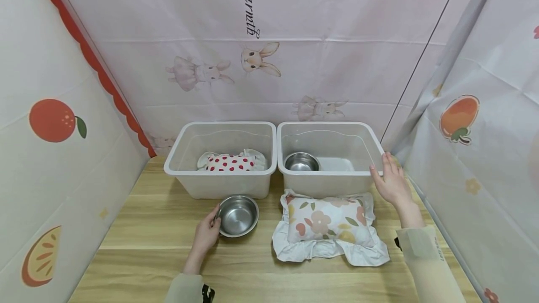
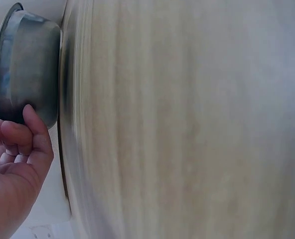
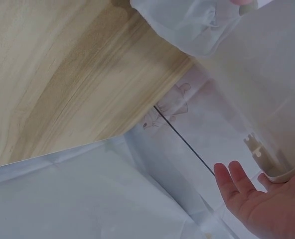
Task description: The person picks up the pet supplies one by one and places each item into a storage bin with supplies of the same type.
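The left hand (image 1: pixel 206 234) has its fingers clamped on the metal bowl (image 1: pixel 238 217) at its nine o'clock edge, near six o'clock from the left bin (image 1: pixel 227 186). A flowered cushion (image 1: pixel 324 221) lies at the right bin's (image 1: pixel 328 184) six o'clock. The right hand (image 1: pixel 394 185), fingers slightly apart, touches that bin near four o'clock.
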Demonstrator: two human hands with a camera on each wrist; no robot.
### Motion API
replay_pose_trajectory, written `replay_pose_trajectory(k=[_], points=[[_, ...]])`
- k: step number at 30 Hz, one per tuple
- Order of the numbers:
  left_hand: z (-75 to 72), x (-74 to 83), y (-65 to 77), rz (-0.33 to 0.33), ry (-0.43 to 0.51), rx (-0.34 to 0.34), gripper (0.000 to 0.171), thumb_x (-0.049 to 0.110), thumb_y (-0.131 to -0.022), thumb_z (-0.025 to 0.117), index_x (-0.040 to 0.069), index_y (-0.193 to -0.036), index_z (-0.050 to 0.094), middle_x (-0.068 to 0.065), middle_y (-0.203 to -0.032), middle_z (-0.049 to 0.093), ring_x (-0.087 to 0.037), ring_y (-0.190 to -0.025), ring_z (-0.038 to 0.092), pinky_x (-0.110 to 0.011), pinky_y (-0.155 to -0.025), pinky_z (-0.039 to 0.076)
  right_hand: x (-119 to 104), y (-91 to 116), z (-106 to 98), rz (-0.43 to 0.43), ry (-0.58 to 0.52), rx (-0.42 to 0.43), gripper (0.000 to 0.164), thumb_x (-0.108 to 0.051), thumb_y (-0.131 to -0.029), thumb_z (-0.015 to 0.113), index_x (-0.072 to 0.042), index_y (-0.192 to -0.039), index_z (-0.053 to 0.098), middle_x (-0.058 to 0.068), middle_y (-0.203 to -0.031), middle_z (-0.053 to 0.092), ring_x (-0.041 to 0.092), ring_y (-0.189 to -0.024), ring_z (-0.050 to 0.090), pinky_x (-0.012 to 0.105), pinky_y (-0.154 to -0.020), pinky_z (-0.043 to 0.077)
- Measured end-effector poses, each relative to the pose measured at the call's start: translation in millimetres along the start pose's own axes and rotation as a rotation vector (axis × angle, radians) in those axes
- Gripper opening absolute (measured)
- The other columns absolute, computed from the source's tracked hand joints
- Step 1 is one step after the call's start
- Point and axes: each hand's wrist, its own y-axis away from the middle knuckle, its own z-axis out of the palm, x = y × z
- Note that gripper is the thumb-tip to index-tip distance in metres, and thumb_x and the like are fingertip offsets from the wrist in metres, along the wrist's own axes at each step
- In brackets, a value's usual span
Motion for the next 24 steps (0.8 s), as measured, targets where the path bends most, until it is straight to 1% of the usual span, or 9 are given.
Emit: replay_pose_trajectory(k=[1,5,8,13,15,17,22,24], points=[[0.0,-0.1,0.2,0.001,0.0,0.0,0.049,0.0,-0.098,0.048,0.003,-0.146,0.043,-0.021,-0.083,0.066,-0.011,-0.05,0.05,-0.022,-0.047,0.045,0.1,0.0,0.1,-0.001,0.001,0.0,0.077,-0.049,-0.104,0.024,0.009,-0.152,0.007,0.028,-0.159,0.004,0.062,-0.134,0.013,0.069,-0.108,0.014],[-0.3,0.8,1.4,0.018,-0.005,-0.002,0.048,-0.001,-0.097,0.049,0.001,-0.145,0.044,-0.02,-0.082,0.066,-0.011,-0.05,0.05,-0.022,-0.047,0.045,0.0,-0.2,0.1,-0.003,0.001,0.0,0.077,-0.049,-0.104,0.024,0.009,-0.152,0.007,0.029,-0.159,0.004,0.062,-0.133,0.013,0.069,-0.108,0.014],[-1.0,2.5,2.6,0.017,-0.009,-0.005,0.048,0.0,-0.098,0.049,0.002,-0.146,0.043,-0.017,-0.078,0.065,-0.011,-0.049,0.049,-0.022,-0.046,0.045,-0.1,-0.2,0.2,-0.002,-0.002,-0.001,0.077,-0.049,-0.104,0.024,0.008,-0.153,0.007,0.029,-0.159,0.003,0.063,-0.133,0.012,0.07,-0.107,0.014],[-1.4,6.2,3.1,0.001,0.013,-0.017,0.049,0.002,-0.099,0.049,0.006,-0.147,0.042,-0.007,-0.065,0.056,-0.01,-0.049,0.047,-0.021,-0.047,0.043,-0.1,0.1,-0.1,0.001,-0.003,-0.007,0.077,-0.049,-0.104,0.024,0.008,-0.153,0.006,0.028,-0.159,0.003,0.063,-0.133,0.012,0.07,-0.107,0.015],[-1.3,7.5,3.0,0.003,0.021,-0.02,0.049,0.002,-0.099,0.049,0.006,-0.148,0.042,-0.005,-0.062,0.053,-0.01,-0.048,0.047,-0.021,-0.047,0.042,-0.1,0.0,-0.3,0.001,-0.002,-0.006,0.077,-0.049,-0.104,0.024,0.008,-0.153,0.006,0.028,-0.159,0.003,0.062,-0.133,0.012,0.071,-0.106,0.015],[-1.3,8.7,2.7,0.01,0.03,-0.016,0.049,0.001,-0.098,0.049,0.004,-0.147,0.042,-0.007,-0.065,0.057,-0.011,-0.048,0.047,-0.021,-0.047,0.042,0.0,-0.1,-0.3,-0.001,-0.004,-0.001,0.076,-0.049,-0.104,0.024,0.008,-0.153,0.007,0.028,-0.159,0.003,0.062,-0.133,0.013,0.071,-0.106,0.016],[-1.8,13.0,2.2,0.027,0.034,-0.009,0.051,-0.001,-0.097,0.05,0.0,-0.147,0.04,-0.018,-0.075,0.066,-0.013,-0.05,0.05,-0.022,-0.048,0.045,-0.3,-0.3,-0.2,-0.008,-0.006,0.006,0.076,-0.048,-0.104,0.025,0.009,-0.152,0.008,0.028,-0.159,0.004,0.062,-0.133,0.013,0.07,-0.107,0.015],[-2.0,15.1,1.7,0.032,0.03,-0.008,0.051,-0.001,-0.097,0.051,0.0,-0.147,0.04,-0.018,-0.073,0.065,-0.014,-0.05,0.051,-0.022,-0.048,0.045,-0.5,-0.2,-0.2,-0.007,-0.007,0.003,0.076,-0.048,-0.104,0.025,0.009,-0.152,0.008,0.028,-0.159,0.004,0.063,-0.133,0.013,0.07,-0.106,0.015]])
